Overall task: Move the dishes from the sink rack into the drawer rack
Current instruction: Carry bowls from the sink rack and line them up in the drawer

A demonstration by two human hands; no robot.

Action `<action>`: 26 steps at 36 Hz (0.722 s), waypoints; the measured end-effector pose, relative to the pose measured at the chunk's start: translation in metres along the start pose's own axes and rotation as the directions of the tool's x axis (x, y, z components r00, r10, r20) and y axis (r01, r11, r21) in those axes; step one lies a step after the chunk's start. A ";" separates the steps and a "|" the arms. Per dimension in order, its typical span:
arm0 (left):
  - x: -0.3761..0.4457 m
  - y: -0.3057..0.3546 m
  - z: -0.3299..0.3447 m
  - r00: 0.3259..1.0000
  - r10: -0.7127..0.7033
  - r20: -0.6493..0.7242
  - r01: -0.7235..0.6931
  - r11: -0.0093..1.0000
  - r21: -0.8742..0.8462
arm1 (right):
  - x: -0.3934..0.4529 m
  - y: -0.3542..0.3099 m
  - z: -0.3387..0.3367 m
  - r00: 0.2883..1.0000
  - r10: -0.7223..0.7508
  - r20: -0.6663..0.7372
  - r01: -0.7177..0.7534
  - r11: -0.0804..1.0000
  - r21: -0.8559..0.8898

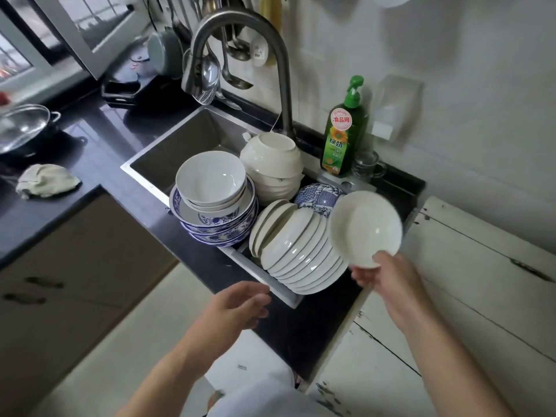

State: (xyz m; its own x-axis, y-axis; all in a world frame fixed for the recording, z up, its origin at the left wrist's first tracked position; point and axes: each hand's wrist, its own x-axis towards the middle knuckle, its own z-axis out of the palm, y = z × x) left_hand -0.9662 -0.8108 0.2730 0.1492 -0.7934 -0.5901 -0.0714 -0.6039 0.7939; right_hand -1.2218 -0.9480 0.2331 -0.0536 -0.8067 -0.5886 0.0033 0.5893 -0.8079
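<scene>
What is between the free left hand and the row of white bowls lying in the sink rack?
Nothing visible. The left hand hovers open at the rack's front edge, just short of the white bowls. The right hand holds one bowl off to the side.

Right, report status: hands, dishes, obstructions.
Right hand pinching white bowl by its rim, clear of rack. Left hand open, empty. Sink rack still loaded. Nothing blocking.

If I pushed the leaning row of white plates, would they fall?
Probably they'd slide or topple together: the white plates lean on each other on edge in the sink rack. They look glazed, so likely slippery, and they'd probably chip.
</scene>
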 end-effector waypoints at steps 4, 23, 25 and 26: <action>-0.018 0.003 0.014 0.996 0.043 0.073 -0.010 0.917 -0.398 | -0.078 0.019 0.031 0.956 0.091 0.277 -0.018 0.967 -0.256; -0.144 -0.117 -0.120 0.920 -0.392 -0.025 0.036 0.148 -0.988 | -0.197 0.080 0.192 0.626 0.008 0.780 0.503 0.760 -0.411; -0.164 -0.138 -0.141 0.916 -0.398 -0.055 -0.012 0.109 -0.994 | -0.220 0.095 0.220 0.542 -0.009 0.840 0.555 0.755 -0.349; -0.178 -0.153 -0.154 0.917 -0.393 -0.075 -0.042 0.093 -0.995 | -0.237 0.106 0.240 0.483 -0.004 0.875 0.594 0.737 -0.324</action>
State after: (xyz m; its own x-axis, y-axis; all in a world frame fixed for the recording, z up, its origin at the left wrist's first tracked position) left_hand -0.8301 -0.5656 0.2795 0.2390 -0.4845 -0.8415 0.9682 0.0533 0.2443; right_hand -0.9695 -0.7054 0.2802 0.8483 -0.4318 -0.3065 -0.3531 -0.0300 -0.9351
